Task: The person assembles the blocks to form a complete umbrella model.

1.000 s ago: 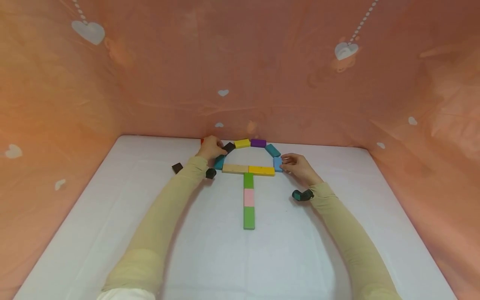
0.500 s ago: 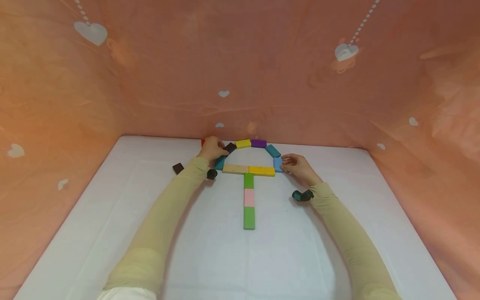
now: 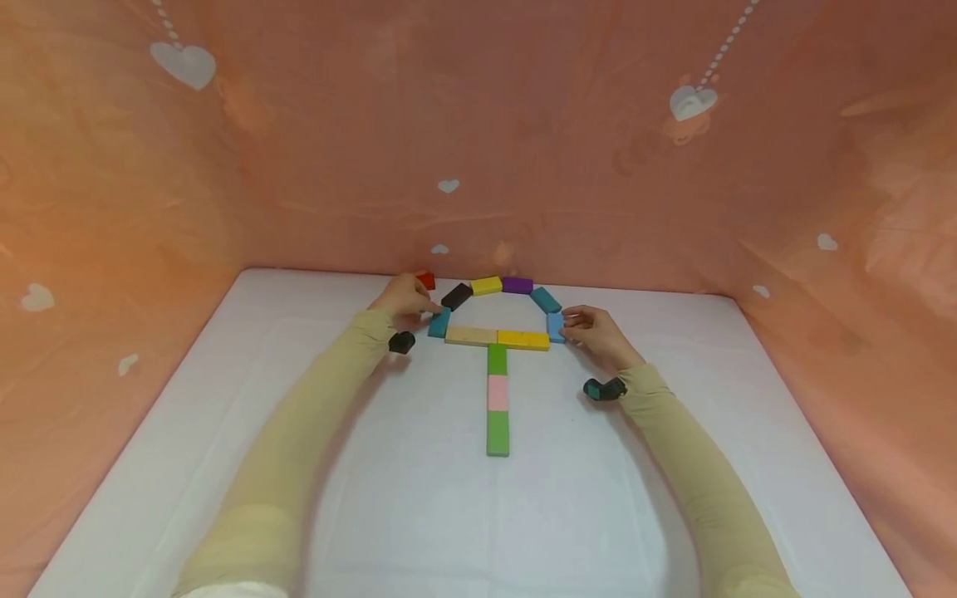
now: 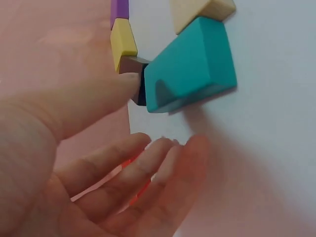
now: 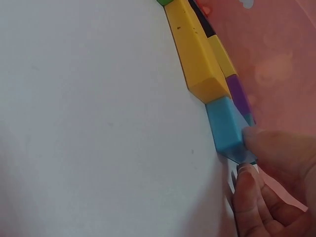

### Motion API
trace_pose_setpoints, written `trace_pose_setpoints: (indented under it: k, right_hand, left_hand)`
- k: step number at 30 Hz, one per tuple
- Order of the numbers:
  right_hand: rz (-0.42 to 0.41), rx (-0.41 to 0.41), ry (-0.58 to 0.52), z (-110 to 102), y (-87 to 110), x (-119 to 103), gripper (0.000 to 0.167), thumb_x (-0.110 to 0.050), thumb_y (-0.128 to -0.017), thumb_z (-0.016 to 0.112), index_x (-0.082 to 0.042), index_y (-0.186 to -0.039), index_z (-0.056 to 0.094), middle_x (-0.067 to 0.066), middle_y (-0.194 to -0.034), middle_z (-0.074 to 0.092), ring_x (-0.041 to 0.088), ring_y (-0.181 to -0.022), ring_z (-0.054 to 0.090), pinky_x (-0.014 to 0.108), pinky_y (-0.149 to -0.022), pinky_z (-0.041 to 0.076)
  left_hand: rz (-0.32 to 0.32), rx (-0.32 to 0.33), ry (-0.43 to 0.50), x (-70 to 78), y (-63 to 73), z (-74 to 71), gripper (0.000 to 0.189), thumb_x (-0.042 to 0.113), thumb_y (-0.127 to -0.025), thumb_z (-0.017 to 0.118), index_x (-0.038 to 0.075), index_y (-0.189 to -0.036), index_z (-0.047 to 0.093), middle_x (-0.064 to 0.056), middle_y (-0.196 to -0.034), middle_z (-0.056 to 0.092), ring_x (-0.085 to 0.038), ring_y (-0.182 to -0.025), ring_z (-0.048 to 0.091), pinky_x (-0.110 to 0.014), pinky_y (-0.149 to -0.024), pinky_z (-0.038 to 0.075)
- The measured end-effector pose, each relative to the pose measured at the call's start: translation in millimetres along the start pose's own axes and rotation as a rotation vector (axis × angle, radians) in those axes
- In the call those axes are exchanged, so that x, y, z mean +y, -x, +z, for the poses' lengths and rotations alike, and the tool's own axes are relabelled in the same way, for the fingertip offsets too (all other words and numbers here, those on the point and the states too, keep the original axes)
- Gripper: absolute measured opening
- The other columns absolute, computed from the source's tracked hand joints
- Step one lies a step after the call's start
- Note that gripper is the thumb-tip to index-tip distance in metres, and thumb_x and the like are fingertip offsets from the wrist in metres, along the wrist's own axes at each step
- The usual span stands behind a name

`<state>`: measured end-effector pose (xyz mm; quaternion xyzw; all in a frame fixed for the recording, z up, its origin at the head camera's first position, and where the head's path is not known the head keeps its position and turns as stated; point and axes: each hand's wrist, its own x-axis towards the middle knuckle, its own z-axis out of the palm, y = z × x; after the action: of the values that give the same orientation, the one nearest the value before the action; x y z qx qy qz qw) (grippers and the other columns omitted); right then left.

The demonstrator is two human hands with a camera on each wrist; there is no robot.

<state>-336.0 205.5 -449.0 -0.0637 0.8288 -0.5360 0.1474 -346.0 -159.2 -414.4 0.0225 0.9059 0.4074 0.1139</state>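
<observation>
Coloured flat blocks form an umbrella-like outline on the table. In the head view my left hand (image 3: 404,297) is at the outline's left side, by the teal block (image 3: 439,322). Its thumb lies close to the dark brown block (image 4: 133,64) in the left wrist view, and its fingers are spread loosely with nothing between them. At the right side, my right hand (image 3: 598,330) pinches the light blue block (image 5: 224,128), thumb on top and fingertips at its near end. That block meets the end of the yellow-orange block (image 5: 197,54).
A red block (image 3: 426,281) lies beyond my left hand. Yellow (image 3: 486,286), purple (image 3: 517,285) and another teal block (image 3: 546,300) curve along the back. A natural wood block (image 3: 471,335) lies in the crossbar. Green (image 3: 497,433) and pink (image 3: 497,393) blocks make the stem.
My left hand has let go of the dark brown block and moved left, uncovering more of the red block. The left arm now hides the loose dark piece. My right hand stays in place.
</observation>
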Motion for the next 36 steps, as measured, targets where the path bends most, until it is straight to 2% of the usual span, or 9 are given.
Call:
trace_pose_setpoints:
  k: [2, 6, 13, 21, 30, 36]
  right_hand:
    - [-0.005, 0.000, -0.008, 0, -0.1, 1, 0.044, -0.005, -0.091, 0.065, 0.002, -0.131, 0.050, 0.019, -0.115, 0.054, 0.024, -0.092, 0.054, 0.021, -0.073, 0.051]
    - [-0.012, 0.004, 0.005, 0, -0.4, 3, 0.043, -0.006, -0.091, 0.064, 0.003, -0.131, 0.051, 0.019, -0.115, 0.055, 0.023, -0.092, 0.054, 0.022, -0.072, 0.051]
    - [-0.010, 0.002, 0.017, 0, -1.5, 4, 0.043, -0.007, -0.091, 0.064, 0.002, -0.131, 0.050, 0.018, -0.115, 0.056, 0.023, -0.092, 0.055, 0.022, -0.073, 0.051]
    - [-0.002, 0.001, 0.006, 0, -0.6, 4, 0.042, -0.007, -0.092, 0.064, 0.001, -0.131, 0.050, 0.018, -0.115, 0.055, 0.026, -0.093, 0.053, 0.023, -0.074, 0.051]
    - [-0.008, 0.000, 0.005, 0, -2.1, 4, 0.043, -0.004, -0.091, 0.064, 0.002, -0.131, 0.050, 0.018, -0.114, 0.055, 0.024, -0.092, 0.054, 0.022, -0.073, 0.051]
    - [-0.024, 0.008, 0.044, -1, -1.6, 3, 0.045, -0.007, -0.091, 0.065, 0.002, -0.132, 0.050, 0.018, -0.113, 0.055, 0.021, -0.088, 0.055, 0.021, -0.072, 0.051]
  left_hand:
    - [-0.046, -0.030, 0.069, -1.1, 5.4, 0.1, 0.030, 0.013, -0.083, 0.075, -0.008, -0.102, 0.065, -0.018, -0.098, 0.061, -0.027, -0.083, 0.059, -0.032, -0.074, 0.053]
    - [-0.126, -0.073, 0.217, -3.1, 12.7, 3.5, 0.034, 0.005, -0.084, 0.073, -0.009, -0.111, 0.058, -0.020, -0.101, 0.055, -0.026, -0.069, 0.064, -0.035, -0.071, 0.057]
    - [-0.096, -0.063, 0.227, -2.5, 17.1, 5.5, 0.027, 0.004, -0.084, 0.072, -0.008, -0.104, 0.059, -0.021, -0.098, 0.055, -0.024, -0.065, 0.065, -0.031, -0.067, 0.057]
    - [-0.101, -0.034, 0.211, -5.0, 14.2, 8.9, 0.030, 0.003, -0.085, 0.071, -0.009, -0.110, 0.058, -0.019, -0.098, 0.055, -0.016, -0.061, 0.063, -0.026, -0.066, 0.056]
    - [-0.095, -0.025, 0.236, -3.3, 18.9, 7.6, 0.030, 0.002, -0.086, 0.070, -0.010, -0.110, 0.058, -0.017, -0.094, 0.057, -0.016, -0.061, 0.064, -0.027, -0.067, 0.056]
    - [-0.098, -0.014, 0.247, -5.6, 17.7, 7.8, 0.030, 0.003, -0.086, 0.070, -0.009, -0.111, 0.057, -0.018, -0.097, 0.056, -0.015, -0.061, 0.064, -0.025, -0.066, 0.056]
